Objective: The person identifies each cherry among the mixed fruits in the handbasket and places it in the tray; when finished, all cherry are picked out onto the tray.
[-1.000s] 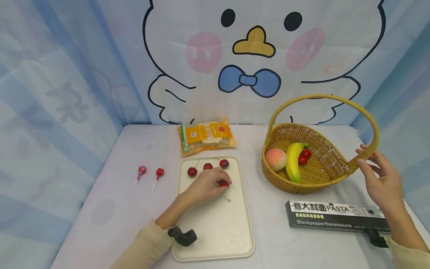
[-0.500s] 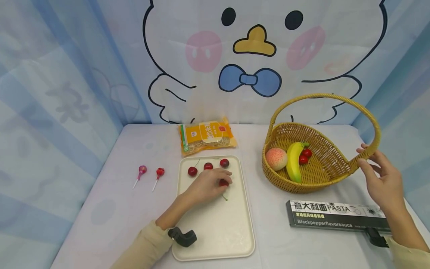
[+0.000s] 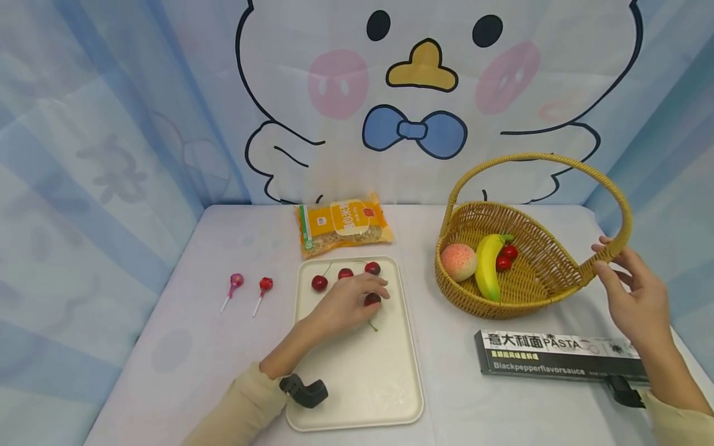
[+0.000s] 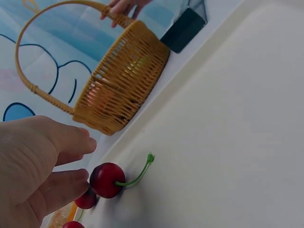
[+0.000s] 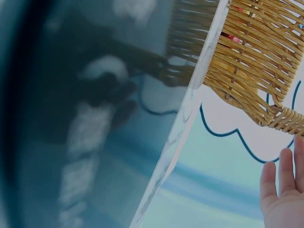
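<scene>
My left hand (image 3: 377,295) lies on the cream tray (image 3: 362,371), its fingers curled round a red cherry (image 3: 372,299) with a green stem. In the left wrist view the fingertips (image 4: 80,179) touch that cherry (image 4: 107,179) on the tray. Three more cherries (image 3: 319,283) lie in a row beyond the hand. My right hand (image 3: 603,257) holds the right end of the handle (image 3: 610,249) of the wicker basket (image 3: 535,279) between thumb and fingers. The basket holds a banana (image 3: 486,266), a peach (image 3: 458,262) and small red fruit (image 3: 506,257).
A black pasta box (image 3: 558,354) lies in front of the basket, under my right forearm. An orange snack bag (image 3: 343,224) lies behind the tray. Two lollipops (image 3: 234,284) lie to the tray's left. Curtains close off the back and both sides.
My left fingers have drawn the cherry slightly up the tray, and its stem has shifted with it. My right hand stays on the basket handle.
</scene>
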`<action>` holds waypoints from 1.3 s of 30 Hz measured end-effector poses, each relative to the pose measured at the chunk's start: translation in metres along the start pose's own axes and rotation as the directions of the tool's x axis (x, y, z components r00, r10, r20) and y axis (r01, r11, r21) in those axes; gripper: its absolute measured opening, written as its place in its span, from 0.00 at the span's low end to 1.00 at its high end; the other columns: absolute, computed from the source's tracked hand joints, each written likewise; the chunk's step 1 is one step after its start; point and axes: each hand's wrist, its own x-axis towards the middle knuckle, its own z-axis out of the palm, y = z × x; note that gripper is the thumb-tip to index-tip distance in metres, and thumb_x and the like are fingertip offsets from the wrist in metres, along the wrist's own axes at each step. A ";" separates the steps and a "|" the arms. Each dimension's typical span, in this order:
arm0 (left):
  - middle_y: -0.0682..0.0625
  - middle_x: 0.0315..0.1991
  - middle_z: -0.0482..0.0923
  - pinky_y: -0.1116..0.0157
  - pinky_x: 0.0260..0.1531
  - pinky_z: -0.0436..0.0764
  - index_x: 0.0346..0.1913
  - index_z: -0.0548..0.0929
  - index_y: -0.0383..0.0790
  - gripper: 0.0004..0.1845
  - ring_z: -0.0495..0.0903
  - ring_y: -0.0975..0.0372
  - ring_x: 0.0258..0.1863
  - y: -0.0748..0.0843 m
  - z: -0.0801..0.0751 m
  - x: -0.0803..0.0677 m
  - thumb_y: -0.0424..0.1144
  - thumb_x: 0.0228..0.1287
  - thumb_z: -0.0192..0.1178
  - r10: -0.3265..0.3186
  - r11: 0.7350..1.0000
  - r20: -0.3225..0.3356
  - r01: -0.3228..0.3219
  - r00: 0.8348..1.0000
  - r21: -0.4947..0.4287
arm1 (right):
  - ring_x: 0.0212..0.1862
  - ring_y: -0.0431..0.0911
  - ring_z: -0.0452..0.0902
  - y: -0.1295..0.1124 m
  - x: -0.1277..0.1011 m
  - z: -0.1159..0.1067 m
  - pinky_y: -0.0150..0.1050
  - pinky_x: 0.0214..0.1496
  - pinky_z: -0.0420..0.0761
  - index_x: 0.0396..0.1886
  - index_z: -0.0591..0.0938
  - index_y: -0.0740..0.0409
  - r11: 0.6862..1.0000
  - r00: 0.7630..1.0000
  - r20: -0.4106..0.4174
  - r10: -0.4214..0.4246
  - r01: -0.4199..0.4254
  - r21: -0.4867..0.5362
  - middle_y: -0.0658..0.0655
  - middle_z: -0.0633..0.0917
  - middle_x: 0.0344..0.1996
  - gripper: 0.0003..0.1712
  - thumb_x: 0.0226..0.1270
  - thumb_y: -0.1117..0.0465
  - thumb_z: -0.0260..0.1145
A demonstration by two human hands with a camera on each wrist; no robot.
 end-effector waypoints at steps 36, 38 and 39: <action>0.52 0.62 0.85 0.61 0.64 0.84 0.57 0.88 0.45 0.12 0.84 0.57 0.64 0.049 0.002 0.054 0.38 0.75 0.66 0.103 0.995 0.106 -0.104 0.989 0.005 | 0.63 0.13 0.64 0.000 0.001 0.000 0.06 0.58 0.63 0.80 0.70 0.34 0.999 0.999 -0.004 -0.035 0.035 0.012 0.25 0.77 0.68 0.29 0.85 0.53 0.58; 0.52 0.62 0.86 0.63 0.63 0.85 0.57 0.88 0.44 0.12 0.85 0.57 0.63 0.052 0.002 0.059 0.38 0.76 0.66 0.107 0.994 0.115 -0.108 0.988 0.005 | 0.63 0.13 0.64 0.001 0.001 0.000 0.06 0.58 0.63 0.81 0.70 0.34 0.999 0.999 -0.003 -0.032 0.032 0.011 0.26 0.77 0.69 0.29 0.85 0.53 0.58; 0.51 0.62 0.86 0.63 0.63 0.85 0.57 0.88 0.44 0.12 0.85 0.57 0.63 0.054 0.003 0.062 0.38 0.75 0.66 0.112 0.994 0.121 -0.114 0.986 0.006 | 0.63 0.13 0.64 0.001 0.001 0.000 0.06 0.58 0.63 0.81 0.70 0.34 0.999 0.999 -0.002 -0.032 0.032 0.011 0.26 0.77 0.69 0.29 0.85 0.53 0.58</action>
